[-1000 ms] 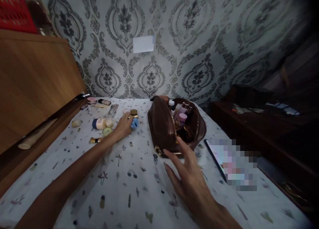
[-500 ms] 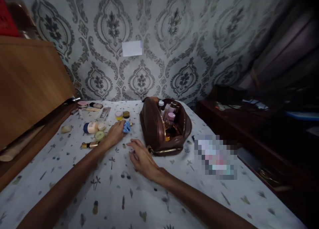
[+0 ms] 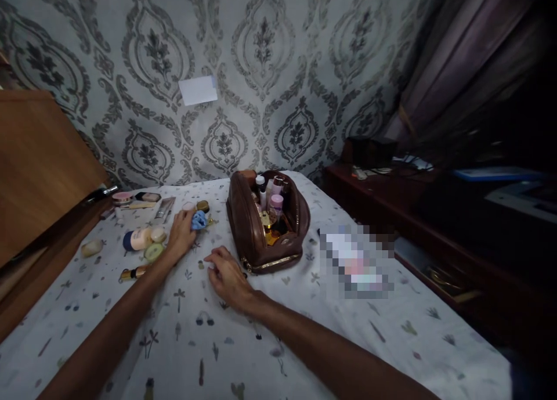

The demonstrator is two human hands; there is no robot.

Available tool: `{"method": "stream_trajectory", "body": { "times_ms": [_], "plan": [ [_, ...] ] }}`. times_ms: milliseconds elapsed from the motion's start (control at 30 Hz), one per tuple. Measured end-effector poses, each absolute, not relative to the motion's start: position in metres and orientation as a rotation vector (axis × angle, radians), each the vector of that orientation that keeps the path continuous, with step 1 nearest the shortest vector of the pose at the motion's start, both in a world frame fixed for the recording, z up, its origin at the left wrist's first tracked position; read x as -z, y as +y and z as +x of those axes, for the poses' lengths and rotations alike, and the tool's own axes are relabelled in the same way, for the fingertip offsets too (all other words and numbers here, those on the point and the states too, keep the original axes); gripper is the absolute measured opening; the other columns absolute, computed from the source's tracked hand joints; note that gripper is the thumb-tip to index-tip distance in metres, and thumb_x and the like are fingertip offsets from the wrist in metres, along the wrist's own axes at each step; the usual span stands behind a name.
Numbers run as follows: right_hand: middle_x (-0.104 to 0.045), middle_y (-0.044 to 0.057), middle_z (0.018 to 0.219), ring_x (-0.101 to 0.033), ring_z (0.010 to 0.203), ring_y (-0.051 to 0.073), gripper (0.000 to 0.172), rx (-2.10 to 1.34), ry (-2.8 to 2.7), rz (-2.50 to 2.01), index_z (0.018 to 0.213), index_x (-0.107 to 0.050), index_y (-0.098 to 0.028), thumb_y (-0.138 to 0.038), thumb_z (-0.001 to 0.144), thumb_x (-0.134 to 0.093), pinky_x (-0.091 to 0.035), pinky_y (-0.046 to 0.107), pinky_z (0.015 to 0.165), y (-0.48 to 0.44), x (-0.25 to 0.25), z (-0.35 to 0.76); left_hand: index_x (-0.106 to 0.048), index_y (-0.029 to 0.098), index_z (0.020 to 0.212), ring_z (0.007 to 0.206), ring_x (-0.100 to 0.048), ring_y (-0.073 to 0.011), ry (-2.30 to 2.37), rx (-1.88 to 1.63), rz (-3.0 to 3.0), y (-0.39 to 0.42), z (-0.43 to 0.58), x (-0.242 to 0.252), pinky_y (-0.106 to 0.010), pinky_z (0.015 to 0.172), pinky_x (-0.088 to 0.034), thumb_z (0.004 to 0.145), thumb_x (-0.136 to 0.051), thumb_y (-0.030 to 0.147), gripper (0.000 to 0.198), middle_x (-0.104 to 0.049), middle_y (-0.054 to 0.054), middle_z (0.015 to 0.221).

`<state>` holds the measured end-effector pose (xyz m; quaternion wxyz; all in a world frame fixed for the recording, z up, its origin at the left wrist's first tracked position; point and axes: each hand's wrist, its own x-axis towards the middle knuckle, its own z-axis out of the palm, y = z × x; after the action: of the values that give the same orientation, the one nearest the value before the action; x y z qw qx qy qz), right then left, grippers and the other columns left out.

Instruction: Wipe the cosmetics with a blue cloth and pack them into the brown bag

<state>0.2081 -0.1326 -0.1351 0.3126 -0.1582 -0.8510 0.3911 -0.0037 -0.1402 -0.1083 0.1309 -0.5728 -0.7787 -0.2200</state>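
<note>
My left hand (image 3: 181,231) is closed at the fingertips on a small blue bunched piece (image 3: 199,220), perhaps cloth, low over the bedcover. Something gold shows just right of it. My right hand (image 3: 228,279) rests in front of the bag, its fingers loosely bent, apart and holding nothing. The brown makeup bag (image 3: 246,223) stands unzipped, with a pink-capped bottle (image 3: 276,205), a white-capped bottle (image 3: 260,182) and amber items inside. Left of my left hand lie a blue-capped bottle (image 3: 138,239), a round green jar (image 3: 154,252) and a gold-ended tube (image 3: 133,273).
Behind my left hand are a dark-lidded jar (image 3: 202,205), a grey tube (image 3: 165,209) and a pink compact (image 3: 122,198). A stone-like lump (image 3: 91,248) sits far left. A blurred-out object (image 3: 357,263) lies right of the bag, near a dark red cabinet (image 3: 343,188).
The view has turned to the right, so everything appears further left. My left hand stays at the blue piece; my right hand remains open beside the bag.
</note>
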Motion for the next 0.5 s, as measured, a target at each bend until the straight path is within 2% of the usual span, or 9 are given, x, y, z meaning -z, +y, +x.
{"method": "stream_trajectory", "body": {
  "times_ms": [133,200,333,500],
  "plan": [
    [-0.054,0.009,0.111,-0.059,0.101,0.020,0.027,-1.022,-2.267,-0.431,0.106,-0.065,-0.016,-0.006,0.084,-0.054,-0.051,0.036,0.093,-0.133,0.133,0.208,-0.057,0.011,0.121,0.126,-0.045,-0.0367,-2.184,0.609,-1.576,-0.121,-0.018,0.104,-0.052,0.106,-0.040,0.073,-0.047,0.008,0.049,-0.051,-0.021,0.132],
    [-0.054,0.010,0.112,-0.059,0.104,0.020,0.026,-1.018,-2.291,-0.450,0.105,-0.066,-0.015,-0.007,0.083,-0.055,-0.049,0.036,0.096,-0.133,0.133,0.208,-0.055,0.011,0.124,0.133,-0.042,-0.0364,-2.175,0.545,-1.623,-0.111,-0.027,0.102,-0.054,0.110,-0.036,0.069,-0.047,0.006,0.056,-0.049,-0.020,0.141],
    [-0.054,0.010,0.115,-0.057,0.109,0.020,0.024,-1.029,-2.315,-0.443,0.103,-0.068,-0.016,-0.008,0.083,-0.057,-0.046,0.035,0.101,-0.133,0.134,0.207,-0.055,0.012,0.126,0.126,-0.051,-0.0319,-2.226,0.396,-1.766,-0.098,-0.041,0.098,-0.047,0.107,-0.041,0.068,-0.045,0.008,0.059,-0.061,-0.017,0.129],
    [-0.053,0.012,0.118,-0.056,0.113,0.021,0.022,-1.060,-2.325,-0.449,0.102,-0.068,-0.015,-0.008,0.085,-0.056,-0.046,0.037,0.101,-0.131,0.132,0.209,-0.060,0.013,0.112,0.117,-0.057,-0.0321,-2.257,0.337,-1.748,-0.107,-0.040,0.083,-0.043,0.102,-0.043,0.072,-0.043,0.014,0.044,-0.066,-0.017,0.119]
  ]
}}
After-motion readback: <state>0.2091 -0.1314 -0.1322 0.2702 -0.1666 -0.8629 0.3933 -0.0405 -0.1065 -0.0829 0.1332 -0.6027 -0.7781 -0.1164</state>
